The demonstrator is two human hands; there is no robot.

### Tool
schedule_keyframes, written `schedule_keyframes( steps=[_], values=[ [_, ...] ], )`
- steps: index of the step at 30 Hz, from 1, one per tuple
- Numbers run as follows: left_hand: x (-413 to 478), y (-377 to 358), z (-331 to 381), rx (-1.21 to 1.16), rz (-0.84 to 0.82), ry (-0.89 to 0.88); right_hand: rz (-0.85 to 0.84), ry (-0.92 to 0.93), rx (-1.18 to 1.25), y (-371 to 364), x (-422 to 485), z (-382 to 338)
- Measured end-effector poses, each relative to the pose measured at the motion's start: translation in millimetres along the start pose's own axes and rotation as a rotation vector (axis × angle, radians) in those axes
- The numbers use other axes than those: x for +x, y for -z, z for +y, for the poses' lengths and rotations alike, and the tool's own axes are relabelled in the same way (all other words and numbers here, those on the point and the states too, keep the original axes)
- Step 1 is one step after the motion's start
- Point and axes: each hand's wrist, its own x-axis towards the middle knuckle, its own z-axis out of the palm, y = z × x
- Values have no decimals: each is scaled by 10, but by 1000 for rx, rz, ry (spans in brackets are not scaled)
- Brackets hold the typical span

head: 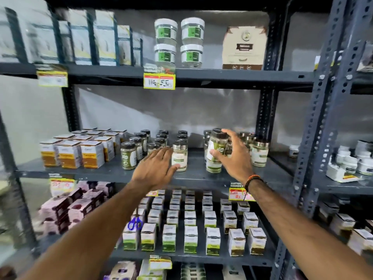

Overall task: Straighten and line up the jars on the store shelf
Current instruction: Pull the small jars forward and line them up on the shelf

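Right hand [232, 156] fingers pinch a green-powder jar [215, 152], tilted; at nine o'clock, left hand [156, 168] fingers spread touch a pale-powder jar [179, 156].

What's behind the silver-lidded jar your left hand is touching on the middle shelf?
Behind the silver-lidded jar, which the left hand touches, a single-file row of dark-lidded jars runs toward the back wall. Only their lids show; their bodies and labels are hidden by the front jar.
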Motion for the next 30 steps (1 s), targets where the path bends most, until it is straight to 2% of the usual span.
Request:
schedule_keyframes(
  steps=[8,15,30],
  values=[
    [-421,214,-901,27,34,150,-151,-7,105,-869,-74,-418],
    [-587,-35,-1502,34,-51,224,-195,-1,135,-1471,-141,-533],
    [-463,-729,-2008,-20,-184,230,-170,-52,90,-1873,-177,-337]
  ],
)
